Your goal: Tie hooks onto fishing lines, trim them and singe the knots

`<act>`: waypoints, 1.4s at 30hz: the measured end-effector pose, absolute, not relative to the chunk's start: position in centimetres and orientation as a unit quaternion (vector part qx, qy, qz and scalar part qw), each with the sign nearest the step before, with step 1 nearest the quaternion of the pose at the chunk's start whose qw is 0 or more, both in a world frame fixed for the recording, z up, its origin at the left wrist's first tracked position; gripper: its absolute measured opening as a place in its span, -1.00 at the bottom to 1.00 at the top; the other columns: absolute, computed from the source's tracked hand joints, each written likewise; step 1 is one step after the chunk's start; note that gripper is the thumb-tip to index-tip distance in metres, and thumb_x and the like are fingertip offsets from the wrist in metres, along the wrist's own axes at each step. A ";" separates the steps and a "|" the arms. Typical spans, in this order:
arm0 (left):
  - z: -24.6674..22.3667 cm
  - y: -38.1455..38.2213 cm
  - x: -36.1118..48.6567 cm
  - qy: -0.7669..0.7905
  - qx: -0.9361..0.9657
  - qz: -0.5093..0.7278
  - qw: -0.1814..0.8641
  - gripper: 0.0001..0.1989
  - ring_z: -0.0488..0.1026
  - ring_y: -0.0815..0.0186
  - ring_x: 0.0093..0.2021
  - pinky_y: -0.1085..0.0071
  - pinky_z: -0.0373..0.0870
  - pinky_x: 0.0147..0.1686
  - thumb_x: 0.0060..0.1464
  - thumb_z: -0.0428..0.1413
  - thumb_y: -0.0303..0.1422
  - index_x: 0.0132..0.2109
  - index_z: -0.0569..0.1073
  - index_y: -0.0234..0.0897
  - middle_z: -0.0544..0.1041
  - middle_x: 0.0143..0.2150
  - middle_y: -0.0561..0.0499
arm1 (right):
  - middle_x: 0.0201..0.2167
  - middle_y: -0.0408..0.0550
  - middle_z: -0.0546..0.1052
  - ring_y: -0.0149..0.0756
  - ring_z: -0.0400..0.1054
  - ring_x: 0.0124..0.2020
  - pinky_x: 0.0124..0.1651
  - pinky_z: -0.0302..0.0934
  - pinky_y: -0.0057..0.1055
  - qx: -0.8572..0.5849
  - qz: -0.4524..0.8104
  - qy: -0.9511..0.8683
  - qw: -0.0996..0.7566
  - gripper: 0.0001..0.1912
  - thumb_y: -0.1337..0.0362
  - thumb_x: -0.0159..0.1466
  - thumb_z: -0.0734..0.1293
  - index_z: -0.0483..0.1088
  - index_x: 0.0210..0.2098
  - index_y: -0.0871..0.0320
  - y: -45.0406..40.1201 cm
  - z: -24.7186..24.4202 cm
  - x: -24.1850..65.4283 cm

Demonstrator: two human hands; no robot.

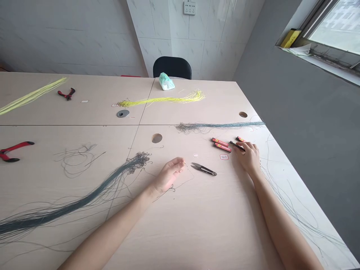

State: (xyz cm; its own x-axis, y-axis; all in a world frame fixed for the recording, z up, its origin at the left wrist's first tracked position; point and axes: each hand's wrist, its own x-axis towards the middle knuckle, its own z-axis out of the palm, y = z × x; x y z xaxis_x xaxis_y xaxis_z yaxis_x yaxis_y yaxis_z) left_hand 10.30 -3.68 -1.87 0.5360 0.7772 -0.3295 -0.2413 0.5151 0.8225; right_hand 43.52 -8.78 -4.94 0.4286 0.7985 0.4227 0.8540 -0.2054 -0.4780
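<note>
My left hand (170, 174) is pinched closed on a thin fishing line (186, 181), which loops out past the fingertips and back below the hand. A small dark fish hook (172, 188) lies just under my wrist. Further right, my right hand (249, 157) rests on the table, its fingers closed on a slim black stick-like thing (236, 144). Beside it are two red lighter-like sticks (221, 144), with another red one (240, 139) partly behind the fingers. Between my hands lie black thread snips (204, 169).
A dark bundle of hooked lines (92, 197) stretches across the left; another bundle (225, 125) lies behind my right hand. Yellow line bundles (165, 99), red-handled pliers (14, 150), smaller pliers (66, 93) and a plastic bag (166, 81) are further out. The table has a round hole (156, 138).
</note>
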 end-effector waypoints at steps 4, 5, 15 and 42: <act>-1.9 -3.7 10.2 0.356 0.370 0.321 0.796 -0.61 0.09 0.39 -0.40 0.38 0.02 -0.31 -0.25 0.43 -0.14 -0.36 0.50 -0.28 0.25 -0.49 0.12 | -0.09 0.20 0.52 0.07 0.29 -0.04 0.03 0.14 0.04 -0.756 -0.056 -0.552 0.347 -0.68 0.08 0.30 0.25 0.54 -0.18 0.13 -8.6 -4.5 42.3; -1.9 -3.7 10.2 0.356 0.370 0.321 0.796 -0.61 0.09 0.39 -0.40 0.38 0.02 -0.32 -0.25 0.43 -0.14 -0.36 0.50 -0.28 0.24 -0.49 0.12 | -0.09 0.18 0.52 0.05 0.29 -0.03 0.05 0.13 0.03 -0.747 -0.053 -0.564 0.349 -0.69 0.10 0.31 0.25 0.54 -0.17 0.12 -8.6 -4.3 41.8; -2.0 -3.6 10.2 0.346 0.374 0.322 0.798 -0.61 0.06 0.41 -0.42 0.40 0.03 -0.33 -0.25 0.44 -0.14 -0.36 0.52 -0.28 0.23 -0.48 0.13 | -0.15 0.20 0.48 0.11 0.28 -0.05 0.04 0.14 0.06 -0.692 0.087 -0.619 0.362 -0.76 0.28 0.31 0.19 0.47 -0.17 0.13 -8.1 -3.5 38.3; -2.2 -3.4 10.3 0.349 0.377 0.326 0.793 -0.65 0.14 0.42 -0.43 0.43 0.09 -0.40 -0.24 0.42 -0.18 -0.37 0.51 -0.28 0.33 -0.45 0.10 | -0.54 -0.18 0.04 -0.37 -0.12 -0.53 -0.45 -0.08 -0.38 -0.448 0.640 -0.347 0.518 -0.50 -0.18 0.22 0.17 0.14 -0.59 0.10 -8.2 6.9 31.7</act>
